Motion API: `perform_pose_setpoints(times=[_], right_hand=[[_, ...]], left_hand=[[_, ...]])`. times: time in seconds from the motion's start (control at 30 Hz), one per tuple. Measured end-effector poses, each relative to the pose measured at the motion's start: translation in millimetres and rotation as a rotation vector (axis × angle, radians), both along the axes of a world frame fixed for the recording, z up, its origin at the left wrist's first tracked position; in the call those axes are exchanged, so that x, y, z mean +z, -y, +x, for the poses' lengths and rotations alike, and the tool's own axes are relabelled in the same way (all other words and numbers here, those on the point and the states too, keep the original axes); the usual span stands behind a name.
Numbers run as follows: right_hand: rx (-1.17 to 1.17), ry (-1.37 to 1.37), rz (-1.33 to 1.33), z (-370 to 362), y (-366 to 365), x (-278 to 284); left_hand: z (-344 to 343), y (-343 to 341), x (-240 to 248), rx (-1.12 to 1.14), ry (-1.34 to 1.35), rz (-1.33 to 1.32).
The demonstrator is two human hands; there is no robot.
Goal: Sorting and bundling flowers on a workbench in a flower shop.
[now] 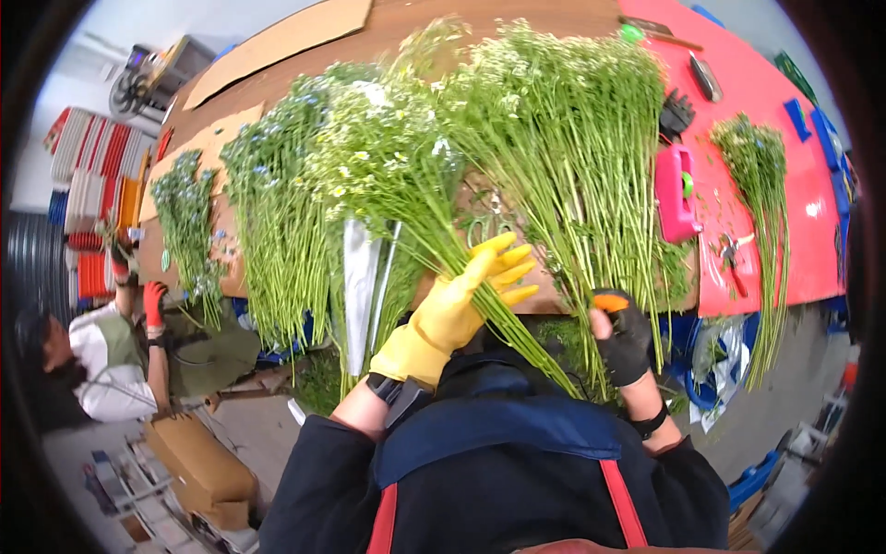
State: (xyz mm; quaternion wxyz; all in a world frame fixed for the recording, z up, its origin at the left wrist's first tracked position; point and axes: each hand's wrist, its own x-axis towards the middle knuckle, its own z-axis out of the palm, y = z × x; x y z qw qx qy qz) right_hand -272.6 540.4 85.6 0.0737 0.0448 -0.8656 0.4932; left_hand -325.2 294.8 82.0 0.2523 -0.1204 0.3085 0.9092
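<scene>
A bunch of small white daisy-like flowers slants across the yellow-gloved palm of my left hand. Its stems pass between the thumb and the spread fingers, and their cut ends reach down to the right. My right hand, in a dark glove with an orange patch, is curled with the thumb bare. It closes at the lower ends of green stems from the big heap of white-flowered stems; how many it pinches is hidden. Just under the held bunch lies a clear plastic sleeve. Scissors rest on the table beyond my left hand.
Blue-flowered stems lie left on the brown table. The red tabletop at right carries a pink jug, pruning shears and another flower bunch. A co-worker with red gloves is at far left.
</scene>
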Motion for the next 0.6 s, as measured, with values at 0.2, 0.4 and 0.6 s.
perform_pose_setpoints(times=[0.2, 0.4, 0.6], right_hand=[[0.382, 0.026, 0.056, 14.7, 64.4, -23.3], [0.68, 0.319, 0.051, -44.6, 85.6, -31.5], [0.912, 0.18, 0.453, -169.7, 191.3, -11.9]], left_hand=[[18.8, 27.9, 5.0, -0.073, -0.127, 0.087], [54.9, 79.9, -5.7, 0.028, -0.022, 0.149], [92.7, 111.8, -11.2, -0.032, -0.08, 0.214]])
